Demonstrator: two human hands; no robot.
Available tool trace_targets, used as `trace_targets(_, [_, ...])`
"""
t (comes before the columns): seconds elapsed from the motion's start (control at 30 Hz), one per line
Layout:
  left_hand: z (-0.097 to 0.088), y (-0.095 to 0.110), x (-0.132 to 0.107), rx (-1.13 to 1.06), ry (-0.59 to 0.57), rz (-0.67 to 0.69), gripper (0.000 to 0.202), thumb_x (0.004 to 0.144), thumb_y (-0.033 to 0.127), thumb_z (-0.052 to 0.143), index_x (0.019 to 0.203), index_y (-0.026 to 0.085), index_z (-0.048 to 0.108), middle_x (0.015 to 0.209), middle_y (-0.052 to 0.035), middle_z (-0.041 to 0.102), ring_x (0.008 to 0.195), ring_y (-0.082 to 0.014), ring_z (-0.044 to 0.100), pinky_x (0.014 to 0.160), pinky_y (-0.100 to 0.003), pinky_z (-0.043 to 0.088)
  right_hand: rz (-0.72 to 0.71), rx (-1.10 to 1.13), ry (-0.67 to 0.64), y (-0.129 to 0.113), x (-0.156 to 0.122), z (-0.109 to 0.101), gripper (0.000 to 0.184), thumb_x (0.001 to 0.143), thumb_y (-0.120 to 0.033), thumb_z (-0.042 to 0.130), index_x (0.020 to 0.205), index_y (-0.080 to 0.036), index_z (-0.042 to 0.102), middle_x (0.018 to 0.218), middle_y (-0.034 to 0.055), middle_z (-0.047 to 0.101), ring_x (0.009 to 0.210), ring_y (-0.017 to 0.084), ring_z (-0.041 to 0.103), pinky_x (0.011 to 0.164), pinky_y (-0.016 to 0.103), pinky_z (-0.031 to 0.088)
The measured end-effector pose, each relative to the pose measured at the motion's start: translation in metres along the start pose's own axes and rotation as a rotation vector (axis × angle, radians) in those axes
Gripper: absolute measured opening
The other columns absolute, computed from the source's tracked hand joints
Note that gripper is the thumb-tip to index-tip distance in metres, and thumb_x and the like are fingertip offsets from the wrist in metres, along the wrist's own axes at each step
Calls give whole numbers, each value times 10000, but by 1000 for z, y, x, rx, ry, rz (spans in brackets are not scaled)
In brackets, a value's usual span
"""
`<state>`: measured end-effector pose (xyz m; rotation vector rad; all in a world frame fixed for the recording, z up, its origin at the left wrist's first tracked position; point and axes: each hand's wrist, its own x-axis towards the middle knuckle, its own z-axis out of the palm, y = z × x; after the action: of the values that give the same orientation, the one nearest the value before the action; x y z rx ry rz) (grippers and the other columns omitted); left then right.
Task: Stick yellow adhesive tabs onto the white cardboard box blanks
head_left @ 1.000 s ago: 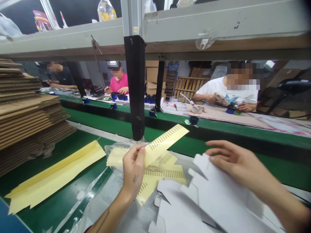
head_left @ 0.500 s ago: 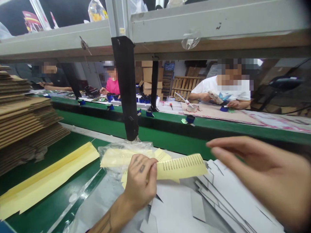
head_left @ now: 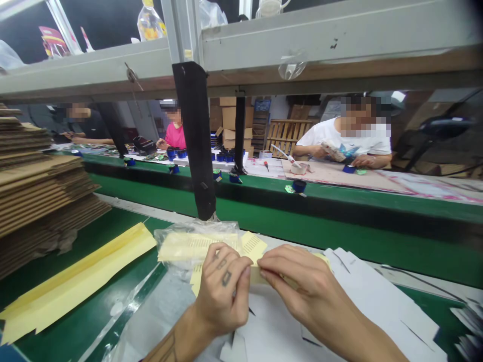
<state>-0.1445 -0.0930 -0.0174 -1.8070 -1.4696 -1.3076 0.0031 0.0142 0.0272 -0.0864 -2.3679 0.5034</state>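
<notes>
My left hand (head_left: 226, 291) is closed on a pale yellow label strip (head_left: 257, 275), thumb against curled fingers. Close beside it, my right hand (head_left: 307, 281) pinches at the same strip with thumb and fingertips, covering most of it. Whether a single label is between those fingertips cannot be seen. Behind the hands lie a clear plastic bag (head_left: 162, 236) with yellow label sheets (head_left: 181, 247) in it and a loose yellow sheet with dark marks (head_left: 253, 243). Flat white folded cartons (head_left: 362, 291) lie beneath and to the right of my hands.
A long folded yellow paper (head_left: 83, 281) lies at left by a tall stack of brown cardboard (head_left: 41, 196). A black-wrapped post (head_left: 194, 146) and an overhead shelf (head_left: 339, 50) stand ahead. Beyond, blue round parts (head_left: 299, 186) sit along a green line; several people work there.
My right hand has come in from the right to the strip and now pinches it beside my left hand. My left hand has kept its hold.
</notes>
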Motion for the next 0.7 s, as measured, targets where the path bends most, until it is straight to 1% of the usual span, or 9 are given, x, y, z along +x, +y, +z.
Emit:
trace_targets(0.07, [-1,0,1,-1,7,-4,218,803,-3,471,956,134,542,705,-64,579,676,-194,504,683,-395,398,-44,-39,37,-2,1,2,184,914,-97,519,906,-207,666,829,28,687,756,160,633,692,307,517])
trace_targets(0.23, [-2,0,4,-25,29,-40,216,823,11,454,953,158,543,714,-60,595,675,-197,518,672,-387,394,-136,-137,99,-2,2,6,215,881,-52,521,959,-204,653,907,49,693,857,186,649,742,339,520])
trace_targets(0.43, [-4,0,5,-69,56,-89,203,839,28,450,941,167,557,724,-55,610,671,-194,525,667,-370,395,-246,-185,148,1,3,10,272,823,46,540,978,-155,638,949,96,685,936,212,635,777,363,502])
trace_targets(0.53, [-5,1,6,-100,80,-122,191,849,31,451,925,165,565,733,-49,617,675,-184,526,673,-359,399,-313,-218,167,4,1,11,299,795,68,554,991,-141,643,974,113,691,971,227,636,799,383,507])
trace_targets(0.63, [-4,2,5,-130,95,-187,168,869,58,449,889,164,579,732,-44,611,679,-175,527,670,-341,407,-322,-218,155,3,-1,12,331,792,74,548,1015,-155,635,1003,109,694,1014,239,628,831,406,510])
trace_targets(0.7, [-4,2,4,-151,103,-290,163,891,100,448,855,168,591,725,-37,606,688,-175,538,663,-325,414,-298,-175,178,-2,-3,14,341,795,78,547,1027,-160,622,1033,109,692,1073,250,605,880,423,501])
